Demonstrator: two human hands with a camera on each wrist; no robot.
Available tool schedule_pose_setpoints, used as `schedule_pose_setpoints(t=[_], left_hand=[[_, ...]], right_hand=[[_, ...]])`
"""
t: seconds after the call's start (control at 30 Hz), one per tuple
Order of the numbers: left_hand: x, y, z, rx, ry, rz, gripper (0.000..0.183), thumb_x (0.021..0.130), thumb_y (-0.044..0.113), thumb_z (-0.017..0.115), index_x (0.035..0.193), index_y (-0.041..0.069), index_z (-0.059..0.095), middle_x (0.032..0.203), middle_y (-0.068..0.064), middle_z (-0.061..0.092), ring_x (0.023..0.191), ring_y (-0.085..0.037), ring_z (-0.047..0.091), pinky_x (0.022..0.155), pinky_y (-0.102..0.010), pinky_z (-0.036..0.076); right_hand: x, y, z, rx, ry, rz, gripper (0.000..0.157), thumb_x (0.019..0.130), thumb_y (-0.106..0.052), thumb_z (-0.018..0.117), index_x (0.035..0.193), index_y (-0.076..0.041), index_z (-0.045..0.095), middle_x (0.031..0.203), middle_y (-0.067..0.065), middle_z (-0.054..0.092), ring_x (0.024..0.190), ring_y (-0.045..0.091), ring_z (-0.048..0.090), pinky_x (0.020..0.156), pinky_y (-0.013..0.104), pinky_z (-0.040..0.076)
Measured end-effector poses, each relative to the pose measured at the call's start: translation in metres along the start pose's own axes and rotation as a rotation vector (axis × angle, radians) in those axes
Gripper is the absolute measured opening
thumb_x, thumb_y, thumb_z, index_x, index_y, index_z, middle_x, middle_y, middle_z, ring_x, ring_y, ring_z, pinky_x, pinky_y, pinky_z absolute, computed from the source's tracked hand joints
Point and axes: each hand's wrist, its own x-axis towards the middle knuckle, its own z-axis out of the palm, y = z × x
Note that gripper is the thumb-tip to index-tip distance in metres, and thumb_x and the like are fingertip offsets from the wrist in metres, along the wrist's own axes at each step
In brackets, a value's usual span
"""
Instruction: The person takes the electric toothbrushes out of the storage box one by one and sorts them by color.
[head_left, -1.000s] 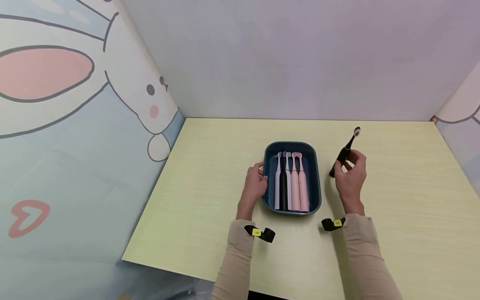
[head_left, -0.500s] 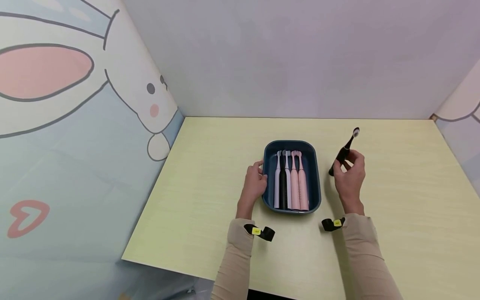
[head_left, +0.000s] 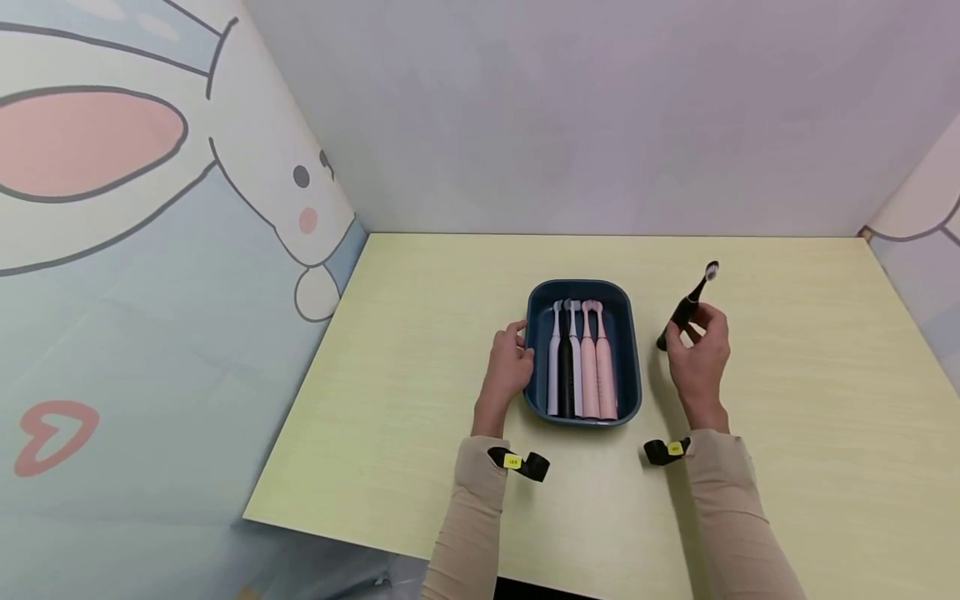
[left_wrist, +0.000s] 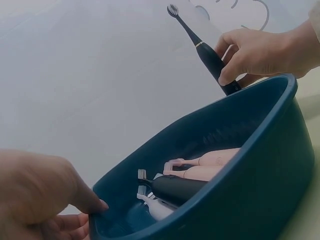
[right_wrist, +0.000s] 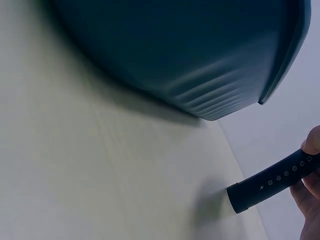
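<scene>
A dark blue plastic bin (head_left: 628, 358) stands on the table. My left hand (head_left: 510, 367) grips its left rim, with the thumb over the edge and the fingers outside, as the left wrist view shows. Inside lie several electric toothbrushes side by side, heads toward the far end: two pink ones (head_left: 598, 375), a black one (head_left: 566, 375) and white ones (head_left: 553, 379). To the right of the bin, my right hand (head_left: 701, 358) pinches another black electric toothbrush (head_left: 686, 310) by its handle, tilted with the head up. Its base (right_wrist: 239, 197) is close over the table in the right wrist view.
The pale wooden table (head_left: 397, 375) reaches back to a plain light wall (head_left: 585, 117). A cartoon-printed wall (head_left: 150, 292) borders it on the left. Black straps (head_left: 531, 467) with yellow tags sit at both wrists.
My right hand has lowered the black electric toothbrush slightly, so its head sits a little lower in the head view. My left hand stays on the bin, which keeps its place.
</scene>
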Motion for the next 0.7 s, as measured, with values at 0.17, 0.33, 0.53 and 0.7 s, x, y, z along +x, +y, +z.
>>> schedule_pose_setpoints(t=[0.17,0.33,0.53,0.7], left_hand=[[0.0005,-0.0004,0.0003,-0.008,-0.003,0.001,0.047,0.096,0.006,0.051,0.142,0.010,0.043,0.107,-0.010,0.048,0.087,-0.019,0.051,0.081,-0.034,0.046],[0.0015,-0.0009,0.0012,-0.011,-0.005,-0.011,0.047,0.096,0.007,0.051,0.142,0.010,0.043,0.107,-0.010,0.048,0.086,-0.018,0.051,0.080,-0.033,0.046],[0.0024,-0.0012,0.0018,-0.007,-0.003,-0.014,0.047,0.096,0.007,0.052,0.142,0.011,0.043,0.107,-0.010,0.048,0.087,-0.018,0.051,0.081,-0.033,0.047],[0.0020,-0.0010,0.0013,-0.002,0.005,-0.008,0.047,0.095,0.007,0.052,0.141,0.010,0.043,0.107,-0.010,0.049,0.087,-0.019,0.051,0.082,-0.035,0.047]], right_hand=[[-0.0009,0.0032,-0.0002,0.001,0.000,-0.011,0.040,0.086,-0.005,0.062,0.124,0.003,0.051,0.113,0.012,0.056,0.101,0.000,0.051,0.090,0.019,0.049],[-0.0005,0.0026,-0.0005,-0.010,0.003,-0.018,0.039,0.086,-0.004,0.062,0.123,0.003,0.052,0.114,0.013,0.056,0.101,0.000,0.051,0.089,0.018,0.049],[0.0003,0.0013,-0.0006,-0.020,-0.001,-0.017,0.040,0.085,-0.002,0.062,0.123,0.004,0.051,0.112,0.013,0.056,0.100,-0.002,0.050,0.088,0.019,0.049],[0.0009,0.0009,-0.0001,-0.025,-0.011,-0.020,0.040,0.085,-0.002,0.062,0.123,0.004,0.051,0.113,0.014,0.056,0.101,0.000,0.051,0.089,0.019,0.049]])
